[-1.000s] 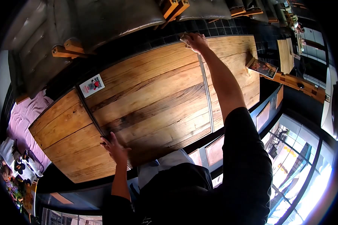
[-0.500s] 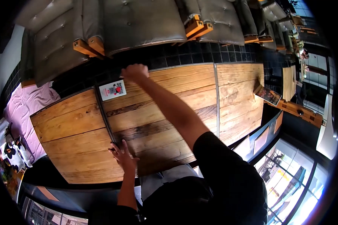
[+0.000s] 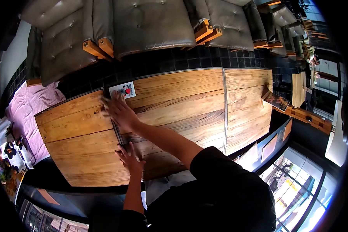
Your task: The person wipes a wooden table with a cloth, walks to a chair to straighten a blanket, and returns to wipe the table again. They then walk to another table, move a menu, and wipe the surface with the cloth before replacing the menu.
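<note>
My right hand (image 3: 120,112) reaches across the wooden table (image 3: 174,91), palm down over the dark seam between two table sections. Its fingers are stretched out toward the far left, blurred by motion, with a tan smear at their tips. Just beyond the knuckles, a white card (image 3: 129,88) with red and black print lies by the far edge, its lower part overlapped by my fingers. Closer to my body, my left hand (image 3: 132,160) rests on the tabletop beside the same seam, fingers spread and holding nothing.
Grey-brown padded armchairs (image 3: 152,27) with wooden arms line the far side. Pink striped fabric (image 3: 31,112) hangs past the left end. A picture-covered booklet or board (image 3: 276,100) stands near the right end. Dark floor tiles (image 3: 197,60) show beyond the table.
My right hand has swung from the far edge, right of the card, back toward me and left onto the seam; its closed fingers have stretched out. The left hand stays nearly in place.
</note>
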Available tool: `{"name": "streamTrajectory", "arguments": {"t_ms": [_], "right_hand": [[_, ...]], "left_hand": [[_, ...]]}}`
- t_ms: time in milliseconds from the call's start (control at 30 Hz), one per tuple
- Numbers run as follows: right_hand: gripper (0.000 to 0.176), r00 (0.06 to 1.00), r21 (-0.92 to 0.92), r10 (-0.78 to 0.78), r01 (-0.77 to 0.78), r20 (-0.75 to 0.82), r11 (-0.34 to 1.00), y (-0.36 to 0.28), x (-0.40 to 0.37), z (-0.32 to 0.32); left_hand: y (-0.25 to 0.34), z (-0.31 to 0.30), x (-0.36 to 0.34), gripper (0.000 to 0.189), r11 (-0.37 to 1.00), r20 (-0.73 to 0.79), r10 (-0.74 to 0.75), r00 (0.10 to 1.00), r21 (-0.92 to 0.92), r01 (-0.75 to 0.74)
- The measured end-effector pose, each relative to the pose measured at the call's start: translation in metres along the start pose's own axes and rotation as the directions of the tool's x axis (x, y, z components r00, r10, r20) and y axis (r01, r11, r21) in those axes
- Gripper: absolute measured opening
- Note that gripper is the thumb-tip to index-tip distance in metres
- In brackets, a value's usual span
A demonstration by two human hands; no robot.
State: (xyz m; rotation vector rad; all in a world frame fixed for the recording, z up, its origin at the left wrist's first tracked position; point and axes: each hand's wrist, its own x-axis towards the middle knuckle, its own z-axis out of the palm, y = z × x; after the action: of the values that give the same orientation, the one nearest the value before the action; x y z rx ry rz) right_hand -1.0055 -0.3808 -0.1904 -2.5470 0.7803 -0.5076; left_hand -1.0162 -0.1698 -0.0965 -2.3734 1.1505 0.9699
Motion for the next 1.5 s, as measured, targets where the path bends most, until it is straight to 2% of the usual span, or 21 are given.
{"name": "streamTrajectory", "arguments": {"t_ms": [200, 300, 367, 400, 500, 600, 667, 700, 733, 800, 867, 1000, 1067, 1133, 1200, 1300, 1367, 1400, 1433, 1467, 1500], "right_hand": [[0.053, 0.996, 0.093, -0.016, 0.008, 0.085, 0.996, -0.012, -0.064, -0.025], [0.051, 0.956, 0.126, 0.113, -0.152, 0.271, 0.98, 0.031, -0.036, -0.082], [0.054, 0.772, -0.248, 0.409, -0.327, 0.487, 0.912, 0.074, -0.036, -0.118], [0.055, 0.875, -0.301, 0.416, -0.338, 0.249, 0.892, 0.108, -0.069, -0.114], [0.061, 0.809, -0.369, 0.588, -0.555, -0.028, 0.746, 0.194, -0.153, -0.157], [0.057, 0.8, -0.63, 0.574, -0.539, -0.174, 0.56, 0.309, -0.262, -0.192], [0.051, 0.716, -0.52, 0.633, -0.675, -0.293, 0.523, 0.313, -0.279, -0.223], [0.049, 0.52, -0.101, 0.745, -0.841, -0.418, 0.531, 0.306, -0.283, -0.23], [0.05, 0.521, -0.037, 0.722, -0.821, -0.456, 0.569, 0.308, -0.282, -0.219], [0.049, 0.69, -0.384, 0.603, -0.724, -0.401, 0.573, 0.336, -0.291, -0.168], [0.052, 0.749, -0.423, 0.54, -0.662, -0.383, 0.619, 0.26, -0.229, -0.144], [0.05, 0.765, -0.133, 0.535, -0.609, -0.358, 0.782, 0.109, -0.127, -0.056], [0.05, 0.856, -0.289, 0.5, -0.515, -0.128, 0.807, 0.037, -0.093, 0.021], [0.047, 0.86, 0.111, 0.494, -0.508, 0.132, 0.854, -0.048, -0.079, 0.032], [0.044, 0.915, 0.344, 0.391, -0.402, 0.102, 0.849, -0.08, -0.093, 0.032], [0.043, 0.983, 0.214, 0.175, -0.159, -0.06, 0.964, -0.071, -0.133, 0.034], [0.044, 0.969, 0.348, 0.238, -0.2, -0.067, 0.916, -0.017, -0.168, -0.01], [0.043, 0.813, 0.428, 0.487, -0.582, 0.319, 0.691, 0.004, -0.161, -0.087], [0.038, 0.658, 0.263, 0.692, -0.753, 0.297, 0.603, 0.019, -0.166, -0.144], [0.039, 0.523, -0.15, 0.768, -0.782, 0.371, 0.605, 0.084, -0.208, -0.128], [0.046, 0.869, -0.398, 0.44, -0.495, -0.227, 0.772, 0.149, -0.285, -0.106]], "left_hand": [[-0.001, 0.005, 0.0, 0.142, 0.996, -0.055, -0.019, 0.998, -0.09, 0.014], [-0.001, 0.002, -0.003, 0.141, 0.998, -0.043, -0.025, 0.999, -0.067, 0.022], [0.0, 0.002, -0.004, 0.144, 0.997, -0.062, -0.01, 0.998, -0.075, 0.005], [0.0, 0.003, -0.004, 0.144, 0.997, -0.065, -0.01, 0.998, -0.08, 0.004], [-0.003, 0.007, -0.004, 0.145, 0.996, -0.071, -0.014, 0.997, -0.089, 0.008], [-0.001, 0.007, -0.003, 0.147, 0.994, -0.073, -0.018, 0.997, -0.105, 0.01], [-0.002, 0.007, -0.005, 0.148, 0.99, -0.077, -0.025, 0.997, -0.139, 0.014], [-0.002, 0.008, -0.004, 0.148, 0.989, -0.084, -0.019, 0.996, -0.145, 0.007], [-0.003, 0.009, -0.005, 0.148, 0.989, -0.09, -0.016, 0.996, -0.151, 0.002], [-0.004, 0.011, -0.004, 0.148, 0.985, -0.113, -0.016, 0.993, -0.175, -0.004], [-0.01, 0.018, -0.004, 0.148, 0.98, -0.132, -0.028, 0.991, -0.197, 0.002], [-0.03, 0.038, -0.012, 0.141, 0.897, -0.273, -0.002, 0.962, -0.425, -0.118], [-0.04, 0.064, -0.021, 0.138, 0.912, -0.343, -0.072, 0.937, -0.403, -0.077], [-0.035, 0.068, -0.037, 0.13, 0.926, -0.289, -0.198, 0.937, -0.37, 0.082], [-0.036, 0.084, -0.047, 0.129, 0.916, -0.266, -0.236, 0.935, -0.383, 0.122], [-0.041, 0.089, -0.054, 0.13, 0.923, -0.213, -0.207, 0.955, -0.367, 0.118], [-0.044, 0.094, -0.053, 0.131, 0.935, -0.264, -0.158, 0.952, -0.35, 0.058], [-0.039, 0.086, -0.056, 0.131, 0.932, -0.216, -0.174, 0.961, -0.351, 0.09], [-0.039, 0.09, -0.055, 0.131, 0.932, -0.228, -0.172, 0.958, -0.354, 0.083], [-0.042, 0.095, -0.053, 0.13, 0.931, -0.239, -0.172, 0.956, -0.357, 0.078], [-0.044, 0.099, -0.053, 0.129, 0.931, -0.25, -0.171, 0.953, -0.357, 0.074]]}}
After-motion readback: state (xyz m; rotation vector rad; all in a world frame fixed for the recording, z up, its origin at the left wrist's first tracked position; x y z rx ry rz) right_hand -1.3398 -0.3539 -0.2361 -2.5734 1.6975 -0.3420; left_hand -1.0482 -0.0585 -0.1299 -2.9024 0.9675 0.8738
